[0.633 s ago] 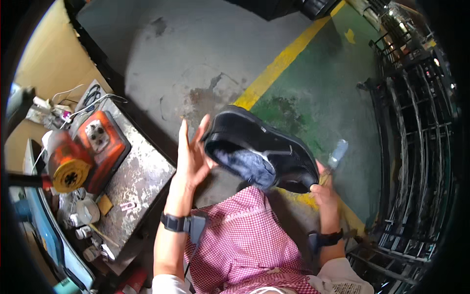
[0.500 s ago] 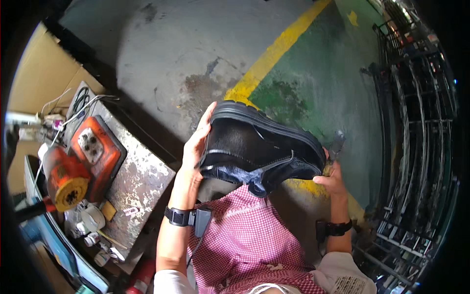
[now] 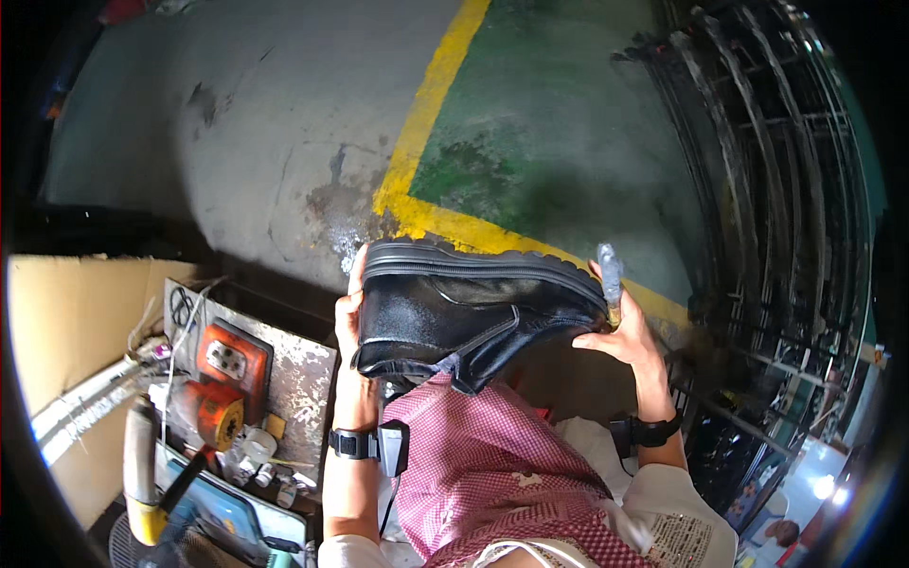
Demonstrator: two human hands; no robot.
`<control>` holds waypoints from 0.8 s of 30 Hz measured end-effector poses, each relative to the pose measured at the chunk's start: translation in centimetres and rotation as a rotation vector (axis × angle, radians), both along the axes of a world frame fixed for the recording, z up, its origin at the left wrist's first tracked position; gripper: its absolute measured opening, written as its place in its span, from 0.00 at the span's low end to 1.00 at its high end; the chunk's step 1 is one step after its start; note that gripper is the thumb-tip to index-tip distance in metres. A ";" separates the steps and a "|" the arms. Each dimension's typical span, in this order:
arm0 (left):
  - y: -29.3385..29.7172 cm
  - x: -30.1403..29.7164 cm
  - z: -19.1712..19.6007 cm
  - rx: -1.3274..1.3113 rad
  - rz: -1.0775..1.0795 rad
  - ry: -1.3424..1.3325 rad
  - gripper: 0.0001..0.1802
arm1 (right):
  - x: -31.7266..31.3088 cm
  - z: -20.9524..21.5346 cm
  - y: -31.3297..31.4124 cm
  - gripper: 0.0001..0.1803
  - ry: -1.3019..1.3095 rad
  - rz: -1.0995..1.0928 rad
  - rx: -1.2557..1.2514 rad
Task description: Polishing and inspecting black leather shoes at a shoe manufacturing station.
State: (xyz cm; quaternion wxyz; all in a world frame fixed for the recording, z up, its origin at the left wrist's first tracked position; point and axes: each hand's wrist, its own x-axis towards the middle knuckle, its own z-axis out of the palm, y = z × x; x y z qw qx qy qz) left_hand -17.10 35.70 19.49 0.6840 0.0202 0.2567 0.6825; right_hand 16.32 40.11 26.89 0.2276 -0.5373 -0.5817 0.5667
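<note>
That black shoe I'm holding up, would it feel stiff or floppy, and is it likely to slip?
The black shoe probably feels fairly stiff: its thick ridged sole keeps a straight line while held only at the ends by the left hand and right hand. The glossy upper could be a bit slippery. It looks chunky, so likely heavy for its size.

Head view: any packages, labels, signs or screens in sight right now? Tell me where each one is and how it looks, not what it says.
Cardboard sheet: far left beside the bench, flat, plain tan.
Orange box: on the rusty metal plate left of the left hand, with a pale rectangular face panel.
Printed fabric patch: lower right, below the right hand, white with dark print.
No screen or sign that I can make out.
</note>
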 end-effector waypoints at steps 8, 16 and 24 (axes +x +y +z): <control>0.6 2.2 10.6 -0.344 0.274 0.179 0.18 | 0.9 10.3 -1.3 0.32 0.001 -0.246 0.219; 0.4 6.9 21.6 -0.260 -0.104 0.428 0.12 | -2.2 16.7 -4.5 0.31 0.005 -0.612 0.339; -0.3 8.2 27.8 -0.011 -0.418 0.326 0.21 | -1.1 19.5 -11.5 0.31 -0.166 -0.570 0.685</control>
